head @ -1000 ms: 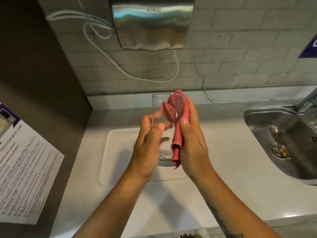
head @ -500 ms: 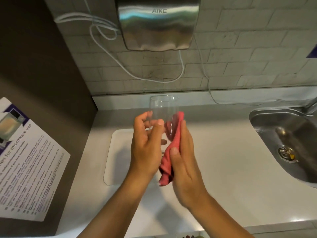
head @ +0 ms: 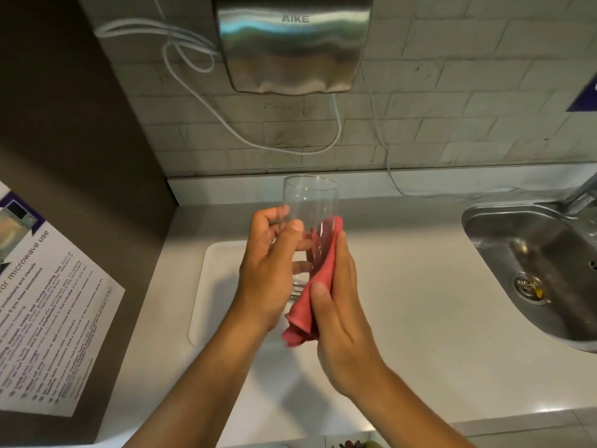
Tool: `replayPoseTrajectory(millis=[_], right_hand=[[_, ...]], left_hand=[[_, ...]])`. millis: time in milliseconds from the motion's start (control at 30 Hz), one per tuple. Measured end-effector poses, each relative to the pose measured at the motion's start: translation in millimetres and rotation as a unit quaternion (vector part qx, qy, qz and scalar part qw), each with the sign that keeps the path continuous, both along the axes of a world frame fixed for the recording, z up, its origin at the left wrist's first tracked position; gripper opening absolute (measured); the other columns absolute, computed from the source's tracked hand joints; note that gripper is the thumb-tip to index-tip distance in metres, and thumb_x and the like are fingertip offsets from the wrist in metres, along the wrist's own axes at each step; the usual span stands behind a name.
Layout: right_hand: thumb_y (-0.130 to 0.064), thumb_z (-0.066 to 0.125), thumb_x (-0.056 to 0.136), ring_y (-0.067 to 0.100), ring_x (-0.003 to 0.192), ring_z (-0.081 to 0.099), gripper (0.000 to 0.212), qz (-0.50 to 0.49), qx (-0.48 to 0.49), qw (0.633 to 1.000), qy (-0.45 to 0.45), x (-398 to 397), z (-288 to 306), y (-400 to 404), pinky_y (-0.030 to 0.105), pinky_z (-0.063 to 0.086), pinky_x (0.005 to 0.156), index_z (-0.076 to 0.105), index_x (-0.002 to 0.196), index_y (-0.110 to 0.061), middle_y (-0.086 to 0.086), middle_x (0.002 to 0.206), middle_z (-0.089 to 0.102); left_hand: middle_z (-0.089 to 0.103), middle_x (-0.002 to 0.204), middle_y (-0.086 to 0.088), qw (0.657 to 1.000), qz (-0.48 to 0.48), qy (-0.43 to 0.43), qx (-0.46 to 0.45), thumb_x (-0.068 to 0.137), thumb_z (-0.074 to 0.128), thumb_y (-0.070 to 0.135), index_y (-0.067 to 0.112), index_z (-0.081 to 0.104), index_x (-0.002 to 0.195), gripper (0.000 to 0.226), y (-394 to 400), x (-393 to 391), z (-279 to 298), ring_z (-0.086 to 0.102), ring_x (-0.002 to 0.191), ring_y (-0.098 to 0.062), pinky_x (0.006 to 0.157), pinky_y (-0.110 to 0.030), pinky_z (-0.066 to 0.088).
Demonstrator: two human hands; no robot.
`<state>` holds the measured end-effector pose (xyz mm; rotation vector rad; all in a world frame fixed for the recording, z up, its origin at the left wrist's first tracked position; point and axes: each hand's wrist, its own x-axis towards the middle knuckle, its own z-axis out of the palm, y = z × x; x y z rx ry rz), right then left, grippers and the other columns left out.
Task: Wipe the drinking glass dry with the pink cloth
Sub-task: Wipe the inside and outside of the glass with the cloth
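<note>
A clear drinking glass (head: 309,202) is held upright above the white counter, mouth up. My left hand (head: 269,270) grips its left side, thumb and fingers wrapped around the lower half. The pink cloth (head: 308,307) lies against the glass's right side and hangs in a bunch below its base. My right hand (head: 339,315) presses the cloth flat to the glass, thumb on the cloth's front. The top of the glass is bare.
A white mat (head: 213,286) lies on the counter (head: 420,318) under the hands. A steel sink (head: 533,270) with a tap sits at the right. A steel hand dryer (head: 292,43) and white cables hang on the tiled wall. A microwave notice (head: 48,318) is stuck on the brown panel at the left.
The cloth and my right hand have slid down the glass, from up at the rim to the lower side and base. My left hand keeps its grip.
</note>
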<state>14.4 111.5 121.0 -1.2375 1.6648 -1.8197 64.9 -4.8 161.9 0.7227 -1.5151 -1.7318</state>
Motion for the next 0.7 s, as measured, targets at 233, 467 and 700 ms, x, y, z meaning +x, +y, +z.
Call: replayPoseTrajectory(millis=[233, 467, 700], right_hand=[[-0.03, 0.033, 0.111, 0.01, 0.146, 0.06, 0.054, -0.028, -0.031, 0.992, -0.118, -37, 35, -21, 0.052, 0.049, 0.123, 0.034, 0.165, -0.033, -0.01, 0.159, 0.059], [-0.026, 0.035, 0.112, -0.002, 0.166, 0.021, 0.067, 0.003, 0.03, 0.999, -0.014, -12, 8, -9, 0.033, 0.026, 0.136, 0.005, 0.172, -0.032, -0.024, 0.178, 0.017], [-0.025, 0.035, 0.113, 0.006, 0.163, 0.035, 0.068, -0.014, -0.004, 0.999, -0.046, -44, 33, -27, 0.032, 0.034, 0.132, 0.006, 0.175, -0.022, -0.01, 0.181, 0.022]], left_hand=[[0.08, 0.103, 0.009, 0.999, -0.039, 0.002, 0.028, 0.094, 0.053, 0.041, 0.03, 0.06, 0.117, 0.026, 6, -3, -6, 0.08, 0.088, -0.008, 0.062, -0.027, 0.061], [0.076, 0.106, 0.004, 1.0, -0.01, 0.002, 0.023, 0.097, 0.055, 0.042, 0.031, 0.058, 0.124, 0.029, -6, -5, -4, 0.079, 0.092, -0.007, 0.066, -0.024, 0.062], [0.075, 0.113, 0.004, 0.999, -0.032, -0.004, 0.041, 0.08, 0.062, 0.06, 0.039, 0.06, 0.121, 0.047, 5, -4, -12, 0.079, 0.096, -0.008, 0.068, -0.026, 0.062]])
